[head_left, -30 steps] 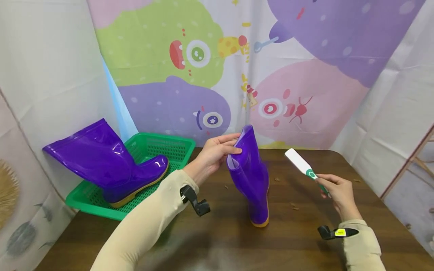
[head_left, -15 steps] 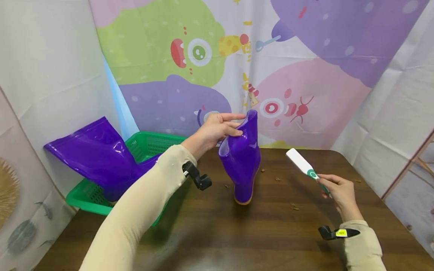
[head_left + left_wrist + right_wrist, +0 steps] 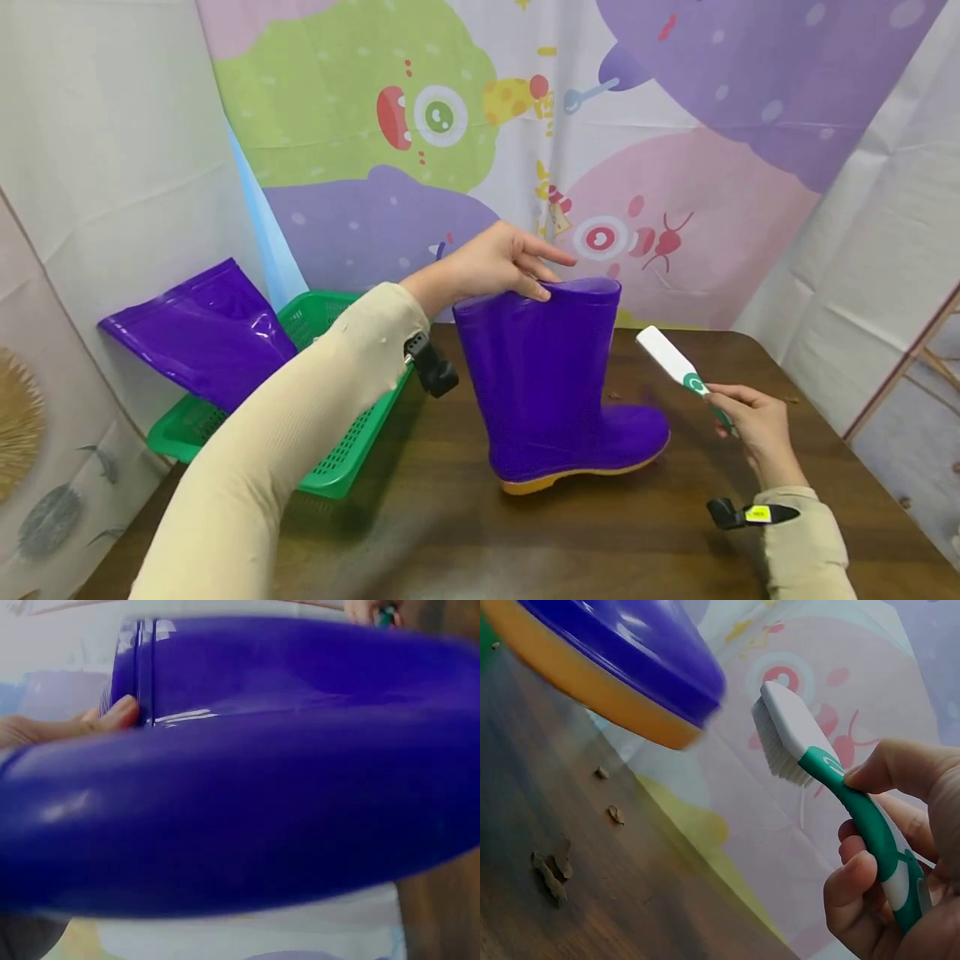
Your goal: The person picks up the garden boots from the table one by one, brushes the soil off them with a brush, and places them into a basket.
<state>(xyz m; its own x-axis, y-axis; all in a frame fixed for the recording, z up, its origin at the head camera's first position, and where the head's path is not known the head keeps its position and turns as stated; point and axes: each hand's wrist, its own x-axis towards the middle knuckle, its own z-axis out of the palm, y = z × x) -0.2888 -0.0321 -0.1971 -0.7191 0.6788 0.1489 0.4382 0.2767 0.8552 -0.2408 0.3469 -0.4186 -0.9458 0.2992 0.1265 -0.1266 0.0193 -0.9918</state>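
A purple rain boot (image 3: 543,383) with a yellow sole hangs upright over the dark wooden table, its toe pointing right in the head view. My left hand (image 3: 498,262) pinches its top rim, thumb outside and the other fingers toward the opening. In the left wrist view the boot's shaft (image 3: 240,810) fills most of the picture, the thumb at the rim. My right hand (image 3: 757,425) grips a scrub brush (image 3: 855,802) by its green and white handle. The brush's white bristles face left, toward the boot's toe (image 3: 652,675), with a gap between them.
At the left stands a green plastic basket (image 3: 352,450) holding a second purple boot (image 3: 210,333), partly hidden by my left sleeve. Small brown crumbs (image 3: 551,874) lie on the wooden table (image 3: 465,542). A cartoon-printed cloth (image 3: 337,108) hangs behind the table.
My left hand has turned the boot from end-on to side view, its toe now to the right. The left arm has swung up and rightward. The right hand with the brush has hardly moved.
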